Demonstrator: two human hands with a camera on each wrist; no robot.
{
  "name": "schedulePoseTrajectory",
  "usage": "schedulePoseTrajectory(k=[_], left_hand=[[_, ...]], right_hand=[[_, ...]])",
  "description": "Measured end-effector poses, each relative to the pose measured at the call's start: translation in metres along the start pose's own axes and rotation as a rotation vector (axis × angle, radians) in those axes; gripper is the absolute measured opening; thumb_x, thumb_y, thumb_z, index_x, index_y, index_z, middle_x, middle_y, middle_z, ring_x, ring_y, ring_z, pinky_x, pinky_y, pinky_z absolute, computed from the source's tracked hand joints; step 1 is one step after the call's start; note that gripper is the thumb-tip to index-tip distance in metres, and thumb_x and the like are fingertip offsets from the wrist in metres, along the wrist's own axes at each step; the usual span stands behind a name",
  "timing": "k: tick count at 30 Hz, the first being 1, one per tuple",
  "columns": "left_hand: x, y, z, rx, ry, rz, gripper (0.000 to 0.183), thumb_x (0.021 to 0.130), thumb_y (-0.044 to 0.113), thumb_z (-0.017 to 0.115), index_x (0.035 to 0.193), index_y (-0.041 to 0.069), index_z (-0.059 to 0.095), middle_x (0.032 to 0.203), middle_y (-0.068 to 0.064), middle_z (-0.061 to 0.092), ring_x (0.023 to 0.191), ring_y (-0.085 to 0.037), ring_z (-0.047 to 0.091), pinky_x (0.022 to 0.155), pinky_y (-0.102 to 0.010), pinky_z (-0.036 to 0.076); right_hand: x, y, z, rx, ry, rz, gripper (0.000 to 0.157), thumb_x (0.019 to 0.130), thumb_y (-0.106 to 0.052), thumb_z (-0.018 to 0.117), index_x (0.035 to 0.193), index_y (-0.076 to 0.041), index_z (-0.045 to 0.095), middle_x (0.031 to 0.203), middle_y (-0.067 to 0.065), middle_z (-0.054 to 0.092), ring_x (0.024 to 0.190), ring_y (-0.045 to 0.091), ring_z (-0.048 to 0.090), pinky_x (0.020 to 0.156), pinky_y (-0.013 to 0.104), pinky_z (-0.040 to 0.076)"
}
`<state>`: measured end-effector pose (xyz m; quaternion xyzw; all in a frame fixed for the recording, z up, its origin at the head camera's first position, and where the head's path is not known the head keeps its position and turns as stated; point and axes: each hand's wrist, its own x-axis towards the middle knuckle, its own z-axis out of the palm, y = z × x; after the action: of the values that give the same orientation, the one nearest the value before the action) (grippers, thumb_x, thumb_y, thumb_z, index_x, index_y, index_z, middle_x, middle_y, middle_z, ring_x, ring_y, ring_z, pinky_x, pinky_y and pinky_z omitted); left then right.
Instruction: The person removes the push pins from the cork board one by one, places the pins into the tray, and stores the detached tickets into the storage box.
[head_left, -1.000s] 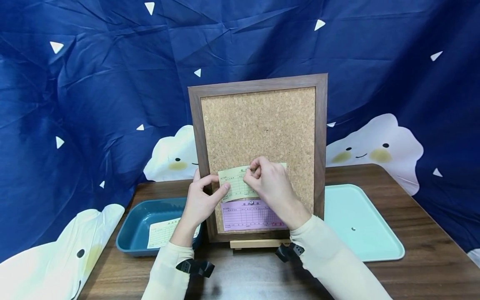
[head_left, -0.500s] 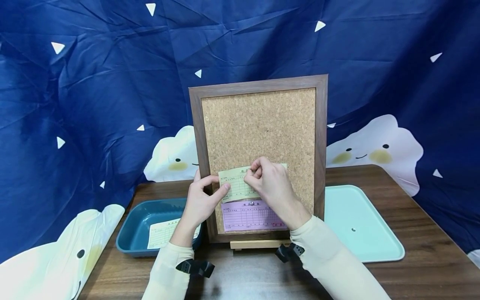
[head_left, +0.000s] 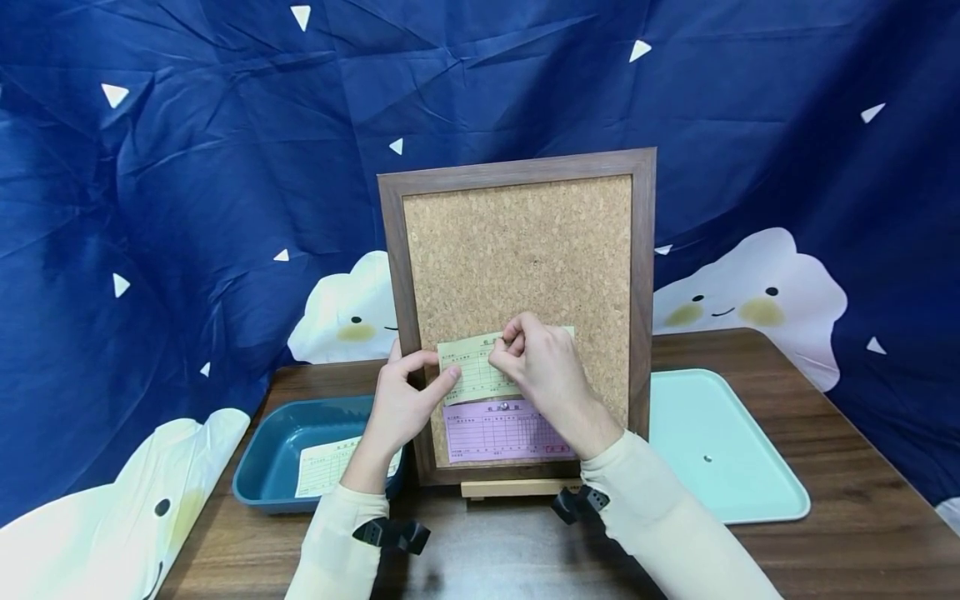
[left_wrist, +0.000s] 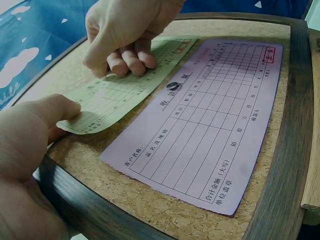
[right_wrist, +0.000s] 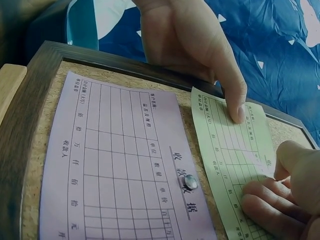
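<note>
A corkboard [head_left: 517,250] in a brown wooden frame stands upright, slightly tilted. On its lower part lies a green receipt slip [head_left: 472,375], its left end lifted from the cork. My left hand [head_left: 405,398] pinches that end, thumb [right_wrist: 235,102] on the front. At the slip's top middle, my right hand [head_left: 543,371] has thumb and forefinger pinched together on something small that the fingertips hide. This hand also covers much of the slip's right half. Just below, a purple receipt slip [head_left: 487,433] is fixed flat by a silver pushpin [right_wrist: 190,182].
Left of the board, a dark teal bin [head_left: 270,433] holds a pale green slip [head_left: 322,468]. To the right lies a mint tray [head_left: 723,442] with a small metallic thing [head_left: 707,458] on it. A wooden ledge [head_left: 517,489] supports the board on the table.
</note>
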<state>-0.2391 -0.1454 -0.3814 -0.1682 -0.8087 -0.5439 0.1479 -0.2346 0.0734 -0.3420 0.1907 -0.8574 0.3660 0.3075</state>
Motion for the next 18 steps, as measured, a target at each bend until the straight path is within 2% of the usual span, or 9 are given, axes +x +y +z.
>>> schedulePoseTrajectory(k=[3,10,16,18], left_hand=[[0.0004,-0.0002,0.0002,0.002,0.001,-0.002,0.018,0.096,0.021,0.082,0.108,0.006,0.081,0.128,-0.019,0.075,0.164,-0.037,0.023,0.128,-0.07,0.023],[0.0001,-0.0001,0.0004,0.023,-0.006,-0.01,0.02,0.095,0.024,0.084,0.108,0.009,0.082,0.151,-0.016,0.054,0.141,-0.035,0.048,0.116,-0.062,0.041],[0.0018,0.0007,0.0001,0.009,-0.003,0.007,0.018,0.096,0.022,0.083,0.107,0.008,0.082,0.136,-0.017,0.064,0.136,-0.03,0.048,0.111,-0.053,0.042],[0.0013,0.0006,-0.0001,0.004,-0.004,0.008,0.018,0.096,0.022,0.083,0.108,0.008,0.082,0.137,-0.017,0.064,0.137,-0.03,0.048,0.11,-0.052,0.042]], right_hand=[[0.0004,0.0006,0.0,0.001,0.0,-0.004,0.008,0.086,-0.004,0.073,0.092,-0.001,0.068,0.072,0.007,0.072,0.06,0.014,0.064,0.057,0.029,0.057],[-0.0007,0.001,-0.0015,0.009,-0.01,0.01,0.01,0.085,-0.005,0.075,0.091,-0.003,0.068,0.074,0.008,0.073,0.061,0.016,0.065,0.059,0.031,0.059],[-0.0024,0.0027,-0.003,0.036,-0.014,0.013,0.011,0.086,-0.005,0.077,0.092,-0.003,0.068,0.076,0.009,0.073,0.062,0.016,0.066,0.059,0.026,0.059],[-0.0031,0.0036,-0.0032,0.051,-0.018,0.011,0.012,0.086,-0.004,0.077,0.092,-0.003,0.067,0.077,0.01,0.073,0.063,0.016,0.066,0.059,0.025,0.059]])
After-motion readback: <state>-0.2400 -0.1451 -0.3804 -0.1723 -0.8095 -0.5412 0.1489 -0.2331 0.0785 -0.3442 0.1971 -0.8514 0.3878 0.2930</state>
